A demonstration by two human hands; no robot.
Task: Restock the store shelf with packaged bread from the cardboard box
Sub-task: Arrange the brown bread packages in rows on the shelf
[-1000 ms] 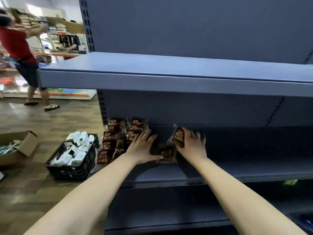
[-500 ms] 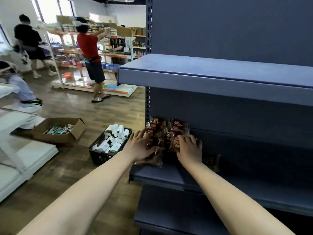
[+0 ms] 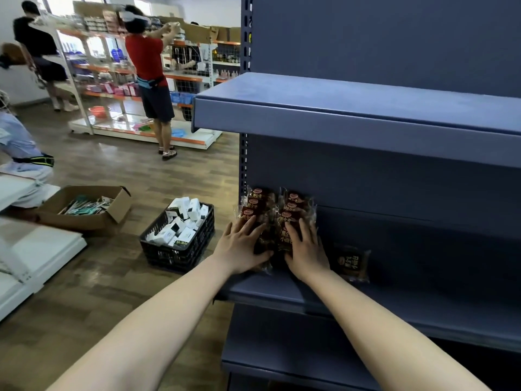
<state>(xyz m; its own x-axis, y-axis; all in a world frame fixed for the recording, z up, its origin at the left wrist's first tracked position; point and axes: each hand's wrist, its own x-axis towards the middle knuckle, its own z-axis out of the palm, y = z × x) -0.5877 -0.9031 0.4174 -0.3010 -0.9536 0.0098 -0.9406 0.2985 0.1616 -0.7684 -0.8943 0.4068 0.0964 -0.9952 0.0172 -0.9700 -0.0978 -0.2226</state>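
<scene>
Blue metal shelf [image 3: 282, 294] sits right in front of you, with both your hands on it. Your left hand [image 3: 242, 246] lies flat, fingers spread and nearly straight, pressing on the left row of brown bread packets [image 3: 259, 204]. Your right hand [image 3: 306, 249] does the same on the right row, fingers fanned wide across a wrapper. Neither hand curls round anything. The packets stand in two rows at the shelf's left end, running back to the rear panel. A lone packet [image 3: 351, 262] lies just right of your right hand. On the wooden floor to your left stands a black crate [image 3: 180, 252] of white boxes, then an open cardboard box [image 3: 79, 224], and farther off a person in a red top [image 3: 146, 60] reaches up at another rack
</scene>
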